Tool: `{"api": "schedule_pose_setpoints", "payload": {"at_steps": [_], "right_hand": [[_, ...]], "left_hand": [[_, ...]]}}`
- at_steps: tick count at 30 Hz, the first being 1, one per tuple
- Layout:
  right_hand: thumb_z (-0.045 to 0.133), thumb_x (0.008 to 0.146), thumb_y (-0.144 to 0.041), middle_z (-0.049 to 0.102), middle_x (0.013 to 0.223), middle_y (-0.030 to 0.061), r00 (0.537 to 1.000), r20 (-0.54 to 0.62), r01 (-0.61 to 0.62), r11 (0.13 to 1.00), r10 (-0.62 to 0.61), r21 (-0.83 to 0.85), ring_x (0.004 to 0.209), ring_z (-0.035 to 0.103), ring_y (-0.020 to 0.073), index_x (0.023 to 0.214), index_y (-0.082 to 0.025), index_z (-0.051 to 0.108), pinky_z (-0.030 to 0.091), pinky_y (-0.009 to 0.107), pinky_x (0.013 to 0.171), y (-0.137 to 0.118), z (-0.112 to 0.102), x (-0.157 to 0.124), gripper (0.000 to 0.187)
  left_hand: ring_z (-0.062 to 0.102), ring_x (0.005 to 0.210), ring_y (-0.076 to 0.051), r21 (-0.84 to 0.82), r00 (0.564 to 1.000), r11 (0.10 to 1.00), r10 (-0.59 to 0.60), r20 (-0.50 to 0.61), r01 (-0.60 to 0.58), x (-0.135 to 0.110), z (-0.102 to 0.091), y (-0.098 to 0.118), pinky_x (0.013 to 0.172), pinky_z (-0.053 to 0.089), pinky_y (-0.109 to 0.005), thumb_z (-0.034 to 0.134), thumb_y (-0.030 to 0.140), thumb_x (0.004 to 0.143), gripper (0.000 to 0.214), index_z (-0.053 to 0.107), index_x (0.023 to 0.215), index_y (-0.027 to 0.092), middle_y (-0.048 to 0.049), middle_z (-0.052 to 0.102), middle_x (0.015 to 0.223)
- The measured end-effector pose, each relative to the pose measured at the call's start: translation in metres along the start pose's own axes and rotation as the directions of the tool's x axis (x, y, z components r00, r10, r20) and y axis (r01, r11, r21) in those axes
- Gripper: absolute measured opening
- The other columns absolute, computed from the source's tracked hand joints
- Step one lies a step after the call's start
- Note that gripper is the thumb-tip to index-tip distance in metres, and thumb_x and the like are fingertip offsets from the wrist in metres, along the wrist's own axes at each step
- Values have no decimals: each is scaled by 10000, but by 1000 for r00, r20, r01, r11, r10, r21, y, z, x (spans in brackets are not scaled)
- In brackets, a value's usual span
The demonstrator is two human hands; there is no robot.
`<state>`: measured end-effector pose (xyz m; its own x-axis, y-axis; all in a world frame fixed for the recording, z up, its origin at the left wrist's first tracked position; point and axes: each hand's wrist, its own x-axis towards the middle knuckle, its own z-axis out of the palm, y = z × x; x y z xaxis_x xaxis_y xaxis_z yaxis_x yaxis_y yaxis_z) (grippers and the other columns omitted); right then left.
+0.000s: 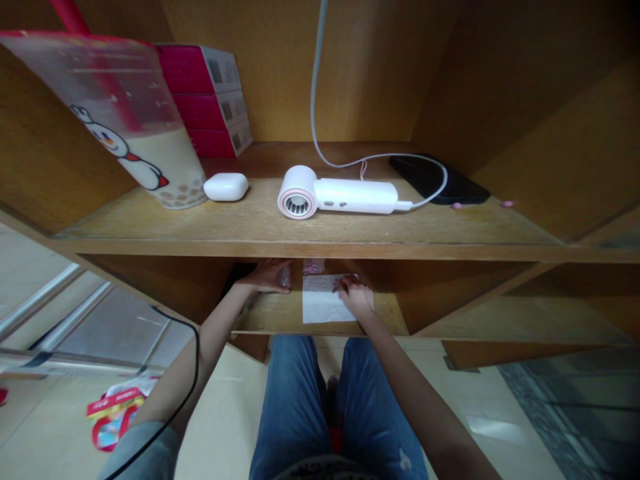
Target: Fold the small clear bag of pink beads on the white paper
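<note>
Inside the lower compartment, a white sheet of paper [320,305] lies on the wooden board. My right hand [357,295] rests over its right side, fingertips pinched together on something too small to name. To the left, my left hand [267,275] curls around a small clear plastic object [285,276], whose kind I cannot make out. Just behind the paper lies a small clear packet [314,266] with pink bits in it, partly hidden by the shelf edge above.
On the upper shelf [260,230] stand a milk tea cup [165,160], pink boxes [210,107], a white earbud case [226,187], a white handheld fan [355,195] with its cable [314,100], and a black phone [440,180]. A black cord [196,353] crosses my left arm.
</note>
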<state>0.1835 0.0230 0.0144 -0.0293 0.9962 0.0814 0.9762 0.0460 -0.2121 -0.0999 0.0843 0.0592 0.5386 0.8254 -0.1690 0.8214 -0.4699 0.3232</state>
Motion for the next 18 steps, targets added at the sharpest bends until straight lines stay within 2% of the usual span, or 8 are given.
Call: {"api": "schedule_pose_setpoints", "payload": {"at_steps": [5,8,11,14,18], "right_hand": [[318,876,-380,629,976,28,1000,-7,-3,1000,3,-8,743,600,151,929,-228,578,376,237,623,1,1,0,305],[312,876,-385,628,978,27,1000,-13,-1,1000,1,-9,745,599,152,934,-231,581,377,239,627,1,1,0,315],[302,880,-389,627,990,39,1000,-3,-13,1000,13,-7,762,599,154,962,-229,583,381,236,644,0,1,0,334],[303,879,-397,622,1017,47,1000,-1,-17,1000,17,-1,788,599,159,993,-228,580,386,234,653,0,1,0,344],[297,881,-398,636,988,39,1000,-19,-19,1000,19,2,769,606,164,980,-237,579,384,241,637,2,2,0,339]], "left_hand": [[229,1294,-307,1,999,1000,27,22,-27,3,-1,3,1032,206,-407,636,573,545,1009,183,1373,216,-101,255,1425],[180,1308,-334,-12,1000,1000,-12,-8,12,-1,3,7,1032,203,-431,608,629,545,1052,133,1385,209,-110,193,1446],[117,1325,-337,-36,993,993,-115,-40,114,-4,12,14,1040,174,-461,470,698,631,986,73,1394,217,-99,133,1461],[53,1340,-303,-49,978,979,-200,-62,198,-4,26,22,1054,134,-468,285,699,731,851,27,1395,233,-70,67,1471],[-18,1345,-251,-35,971,974,-226,-74,224,3,43,27,1067,63,-473,124,635,802,726,18,1395,230,-49,20,1471]]}}
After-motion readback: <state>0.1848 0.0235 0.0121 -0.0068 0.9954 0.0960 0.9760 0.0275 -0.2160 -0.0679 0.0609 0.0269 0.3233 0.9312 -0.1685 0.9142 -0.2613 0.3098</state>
